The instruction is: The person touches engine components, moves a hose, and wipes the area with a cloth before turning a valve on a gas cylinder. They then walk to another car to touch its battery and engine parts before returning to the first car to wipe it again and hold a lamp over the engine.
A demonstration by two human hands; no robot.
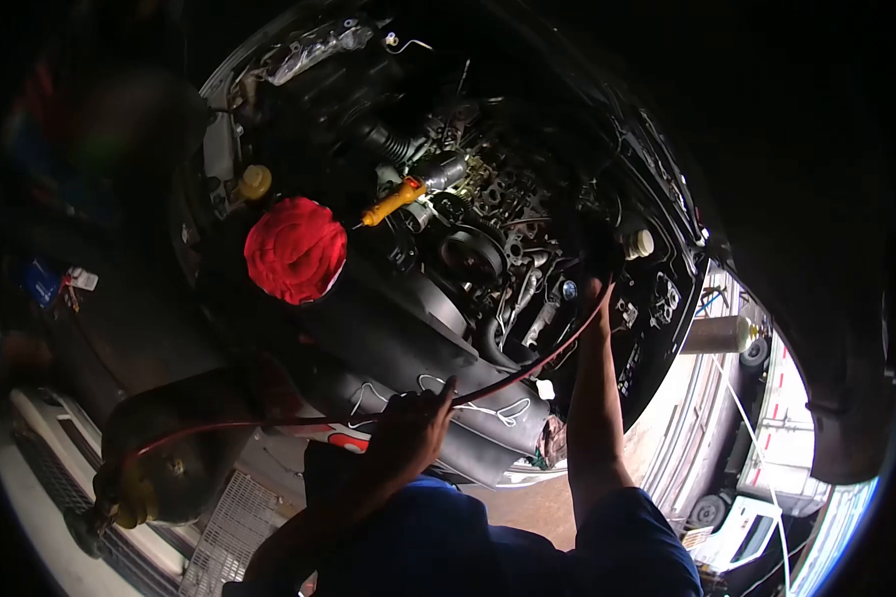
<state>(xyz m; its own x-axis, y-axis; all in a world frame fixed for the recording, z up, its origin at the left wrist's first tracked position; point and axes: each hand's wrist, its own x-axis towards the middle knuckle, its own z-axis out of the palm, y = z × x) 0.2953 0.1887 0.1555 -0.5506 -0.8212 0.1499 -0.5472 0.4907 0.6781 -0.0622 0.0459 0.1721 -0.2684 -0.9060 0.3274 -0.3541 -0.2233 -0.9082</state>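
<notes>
A thin red hose (508,381) runs from the lower left, across the front of the car, into the engine bay. My left hand (411,428) is closed around it above the dark padded cover (398,328). Over the right side of the engine (488,229), my right hand (595,284) has the far stretch of the hose running up into it. Shadow hides its fingers and the hose's end. Left of that hand lie exposed engine parts, including a round pulley (471,256).
A yellow-handled tool (396,201) with a grey head lies on the engine. Red cloth (297,251) covers something round at left. White cord (508,410) lies on the cover. A tank-like object (169,473) stands lower left; a cylinder (717,335) is at right.
</notes>
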